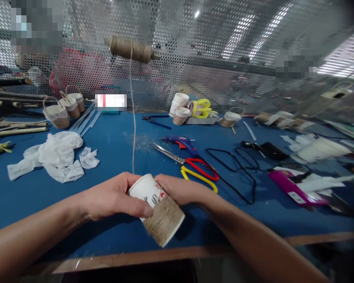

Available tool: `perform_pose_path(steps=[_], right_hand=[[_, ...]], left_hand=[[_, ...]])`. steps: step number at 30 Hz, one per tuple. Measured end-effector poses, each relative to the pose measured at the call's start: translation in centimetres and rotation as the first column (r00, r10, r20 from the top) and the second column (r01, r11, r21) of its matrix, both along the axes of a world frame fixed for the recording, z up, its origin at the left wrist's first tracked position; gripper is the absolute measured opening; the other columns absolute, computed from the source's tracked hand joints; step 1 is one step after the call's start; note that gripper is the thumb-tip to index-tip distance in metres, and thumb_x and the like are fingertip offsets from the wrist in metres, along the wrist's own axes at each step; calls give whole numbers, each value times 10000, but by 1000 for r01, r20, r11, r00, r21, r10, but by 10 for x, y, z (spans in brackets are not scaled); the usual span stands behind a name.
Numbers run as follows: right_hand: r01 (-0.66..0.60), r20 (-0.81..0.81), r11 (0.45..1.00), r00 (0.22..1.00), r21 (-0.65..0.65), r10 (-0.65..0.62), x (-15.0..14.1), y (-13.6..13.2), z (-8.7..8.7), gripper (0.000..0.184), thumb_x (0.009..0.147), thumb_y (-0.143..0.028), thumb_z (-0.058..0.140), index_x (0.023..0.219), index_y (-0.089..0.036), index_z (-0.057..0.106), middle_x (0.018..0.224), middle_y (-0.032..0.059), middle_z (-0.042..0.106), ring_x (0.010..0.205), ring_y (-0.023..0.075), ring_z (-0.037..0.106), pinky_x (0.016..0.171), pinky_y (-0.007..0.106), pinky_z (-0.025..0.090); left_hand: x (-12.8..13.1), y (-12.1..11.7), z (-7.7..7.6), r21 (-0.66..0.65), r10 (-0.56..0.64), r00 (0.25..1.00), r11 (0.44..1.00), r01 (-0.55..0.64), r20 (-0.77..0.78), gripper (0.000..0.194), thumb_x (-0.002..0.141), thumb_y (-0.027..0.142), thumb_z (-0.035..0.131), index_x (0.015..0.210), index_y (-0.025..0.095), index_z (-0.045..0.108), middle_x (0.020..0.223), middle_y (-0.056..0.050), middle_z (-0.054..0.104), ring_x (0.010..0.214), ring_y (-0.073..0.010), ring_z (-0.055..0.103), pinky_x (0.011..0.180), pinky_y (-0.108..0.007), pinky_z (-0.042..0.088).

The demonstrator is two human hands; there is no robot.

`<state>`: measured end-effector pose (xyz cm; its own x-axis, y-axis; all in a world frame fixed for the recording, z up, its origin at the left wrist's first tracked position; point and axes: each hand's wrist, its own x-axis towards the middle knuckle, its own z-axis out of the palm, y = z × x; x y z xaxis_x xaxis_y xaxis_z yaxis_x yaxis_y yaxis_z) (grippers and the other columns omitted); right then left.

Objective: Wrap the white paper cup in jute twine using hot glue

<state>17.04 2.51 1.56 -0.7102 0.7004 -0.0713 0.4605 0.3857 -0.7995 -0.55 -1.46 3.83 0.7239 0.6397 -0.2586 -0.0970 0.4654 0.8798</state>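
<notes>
A white paper cup [144, 190], printed with dark characters and a red mark, is tilted in front of me with its base toward the lower right. Brown twine [164, 220] is wound in close rows around its lower half. My left hand [118, 196] is closed on the cup's left side, its thumb lying across the front near the edge of the winding. Against the cup's far right side lies my right hand [178, 188]; its fingers are hidden behind the cup. From a twine spool [131, 49] on a rod, one strand [134, 133] hangs down behind my left hand.
Scissors [199, 167] and a blue glue gun [181, 143] with a black cord lie beyond my right hand. White lace [59, 155] is heaped at left. Small twine-wrapped baskets [57, 116] stand at the back left. A magenta device [296, 188] lies right. The table's edge [124, 259] is close.
</notes>
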Motion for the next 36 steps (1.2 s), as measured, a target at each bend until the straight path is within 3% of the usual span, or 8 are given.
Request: perform_pose_path(steps=[1, 4, 7, 11, 17, 22, 30, 36], right_hand=[[31, -16, 999, 999, -24, -32, 0, 5, 0, 24, 620, -150, 605, 605, -169, 602, 507, -42, 567, 452, 93, 518, 428, 198, 438], [289, -129, 957, 949, -19, -289, 1, 19, 3, 239, 786, -196, 441, 984, -154, 569, 852, 51, 619, 599, 100, 579, 541, 246, 489], [504, -181, 858, 857, 98, -483, 6, 20, 9, 280, 803, -326, 473, 990, -137, 562, 929, 96, 611, 694, 142, 593, 620, 297, 490], [347, -70, 935, 937, 79, -342, 9, 6, 15, 385, 837, -445, 388, 758, -156, 631, 760, 60, 653, 713, 174, 598, 658, 311, 462], [233, -101, 971, 969, 52, -227, 4, -2, 17, 288, 806, -362, 487, 1000, -176, 591, 1015, 68, 630, 903, 182, 580, 786, 324, 444], [258, -152, 966, 954, -32, -260, 4, -2, 14, 292, 772, -322, 538, 1020, -172, 575, 1052, 82, 608, 924, 182, 576, 807, 349, 452], [318, -337, 935, 873, -158, -353, -5, -3, 2, 126, 733, -260, 584, 825, -175, 587, 929, 40, 622, 844, 142, 577, 795, 319, 449], [341, -336, 929, 866, -146, -371, -4, -4, 2, 114, 744, -275, 571, 796, -174, 567, 889, 33, 603, 781, 130, 561, 741, 293, 454]], left_hand=[[0, 1, -1, 13, 11, 1000, 1000, -11, -13, 199, 574, 120, 648, 771, 103, 667, 653, -5, 597, 565, -84, 493, 605, -197, 396], [1, 4, -7, 54, 94, 994, 994, -92, -46, 204, 596, 134, 648, 798, 103, 655, 672, -6, 600, 582, -85, 498, 612, -196, 393], [3, 9, -14, 123, 243, 967, 965, -233, -74, 187, 597, 141, 647, 781, 112, 633, 678, 5, 592, 593, -87, 492, 618, -200, 388], [6, 13, -22, 225, 382, 917, 909, -351, -114, 156, 609, 160, 634, 754, 116, 596, 655, 16, 558, 582, -86, 466, 596, -200, 372], [7, 15, -28, 294, 421, 897, 881, -370, -135, 185, 619, 163, 622, 796, 125, 584, 674, 18, 560, 592, -90, 473, 605, -207, 375], [10, 19, -30, 268, 447, 882, 877, -399, -147, 174, 606, 158, 608, 774, 127, 576, 683, 10, 578, 603, -100, 496, 625, -221, 383], [9, 17, -29, 290, 396, 900, 896, -336, -180, 139, 638, 192, 590, 755, 127, 552, 655, 25, 531, 597, -95, 460, 604, -217, 348], [9, 17, -28, 251, 362, 919, 914, -317, -159, 171, 619, 177, 601, 777, 129, 556, 694, 15, 550, 638, -109, 484, 640, -225, 357]])
